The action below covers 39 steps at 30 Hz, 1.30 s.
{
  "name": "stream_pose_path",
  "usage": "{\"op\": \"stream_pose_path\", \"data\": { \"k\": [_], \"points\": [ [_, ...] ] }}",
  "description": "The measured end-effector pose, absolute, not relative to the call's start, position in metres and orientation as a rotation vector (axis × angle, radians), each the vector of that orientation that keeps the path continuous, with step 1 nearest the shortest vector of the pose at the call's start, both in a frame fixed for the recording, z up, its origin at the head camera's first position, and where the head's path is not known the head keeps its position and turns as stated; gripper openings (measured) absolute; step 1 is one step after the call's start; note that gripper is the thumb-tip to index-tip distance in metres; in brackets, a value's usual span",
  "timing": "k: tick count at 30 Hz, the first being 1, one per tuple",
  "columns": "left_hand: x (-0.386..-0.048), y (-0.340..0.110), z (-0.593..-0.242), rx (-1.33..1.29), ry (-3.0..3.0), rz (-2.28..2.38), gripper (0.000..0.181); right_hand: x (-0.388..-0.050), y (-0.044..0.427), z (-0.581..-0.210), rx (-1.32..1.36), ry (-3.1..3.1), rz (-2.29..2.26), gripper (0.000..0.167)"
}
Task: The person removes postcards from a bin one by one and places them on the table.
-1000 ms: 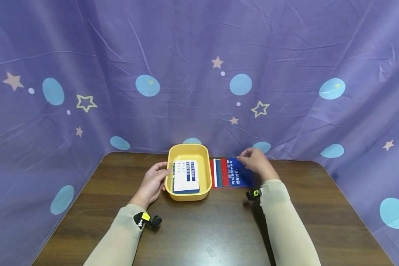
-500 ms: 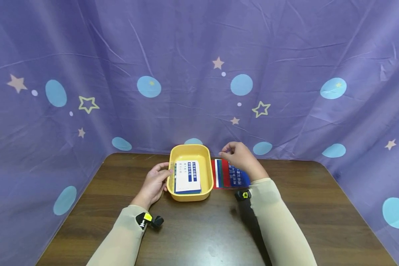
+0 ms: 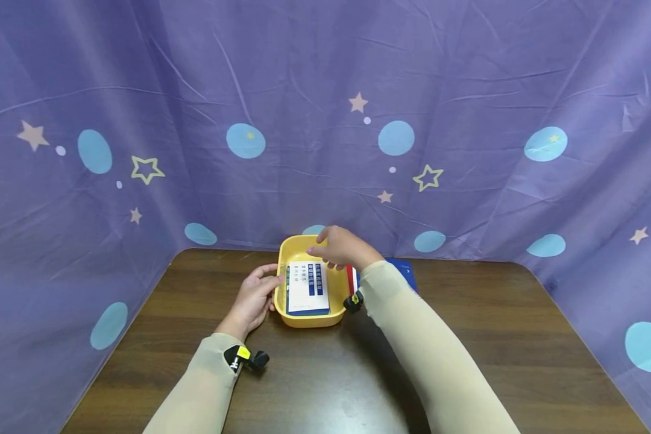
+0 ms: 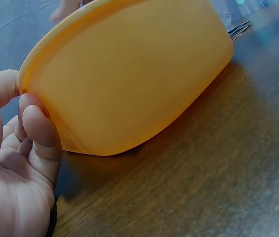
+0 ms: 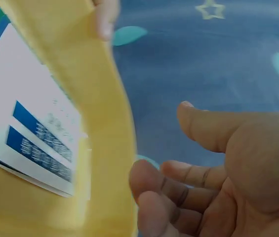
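Observation:
A yellow plastic tray [image 3: 310, 322] stands at the back of the table. Its left rim is pinched by my left hand [image 3: 249, 299], thumb on top and fingers against the outer wall, as the left wrist view also shows on the tray wall [image 4: 129, 74]. Inside the tray lies a white card [image 3: 306, 290] with blue blocks of print, over blue-edged cards. My right hand [image 3: 344, 247] hovers over the tray's far right corner. In the right wrist view the right hand [image 5: 213, 182] has thumb and fingers apart, holding nothing.
Right of the tray a row of overlapping cards, with a blue card [image 3: 404, 271] at its right end, lies partly hidden behind my right forearm. A purple curtain [image 3: 325, 120] hangs along the table's back edge. The wooden table [image 3: 314, 386] extends toward me.
My right hand has moved left, from the blue cards across the row to above the tray's far right corner. My left hand stays on the tray rim.

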State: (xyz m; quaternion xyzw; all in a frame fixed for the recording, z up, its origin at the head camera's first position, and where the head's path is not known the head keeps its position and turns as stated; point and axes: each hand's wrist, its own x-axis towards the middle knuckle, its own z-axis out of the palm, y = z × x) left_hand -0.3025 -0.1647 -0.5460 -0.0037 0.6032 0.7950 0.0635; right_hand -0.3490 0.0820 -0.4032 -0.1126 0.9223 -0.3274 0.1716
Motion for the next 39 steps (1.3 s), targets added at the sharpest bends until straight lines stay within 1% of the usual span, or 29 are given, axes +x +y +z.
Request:
{"op": "stream_pose_path", "data": {
  "k": [3,7,10,14,20,25,27,28,32,35,36,37,39],
  "points": [
    [-0.303,-0.164,-0.547,0.003,1.822,2.404,0.053,-0.358,0.068,-0.414,-0.306,2.612,-0.817,0.067],
    [-0.301,-0.162,-0.547,0.024,1.83,2.411,0.051,-0.367,0.053,-0.43,-0.274,2.632,-0.585,0.058],
    [-0.3,-0.161,-0.546,0.024,1.829,2.416,0.05,-0.372,0.046,-0.439,-0.201,2.637,-0.482,0.054],
    [-0.299,-0.161,-0.545,0.013,1.827,2.413,0.049,-0.376,0.039,-0.446,-0.096,2.65,-0.484,0.053],
    [-0.299,-0.161,-0.545,0.005,1.823,2.406,0.051,-0.386,0.033,-0.455,-0.091,2.674,-0.47,0.051],
    [-0.3,-0.162,-0.545,0.014,1.827,2.4,0.052,-0.392,0.03,-0.46,-0.082,2.691,-0.379,0.05],
    [-0.3,-0.162,-0.545,0.014,1.826,2.402,0.052,-0.389,0.03,-0.457,-0.083,2.689,-0.365,0.049],
    [-0.3,-0.162,-0.544,0.015,1.827,2.402,0.053,-0.392,0.03,-0.462,-0.086,2.698,-0.349,0.051],
    [-0.3,-0.162,-0.544,0.012,1.833,2.399,0.053,-0.389,0.031,-0.461,-0.127,2.699,-0.42,0.043],
    [-0.3,-0.163,-0.544,0.006,1.83,2.403,0.052,-0.382,0.034,-0.45,-0.164,2.725,-0.453,0.037],
    [-0.3,-0.163,-0.544,0.003,1.826,2.403,0.051,-0.382,0.035,-0.447,-0.178,2.735,-0.453,0.036],
    [-0.301,-0.163,-0.544,0.003,1.825,2.403,0.051,-0.39,0.037,-0.454,-0.203,2.76,-0.455,0.039],
    [-0.301,-0.164,-0.544,-0.003,1.82,2.409,0.051,-0.393,0.04,-0.45,-0.205,2.779,-0.474,0.038]
  ]
}}
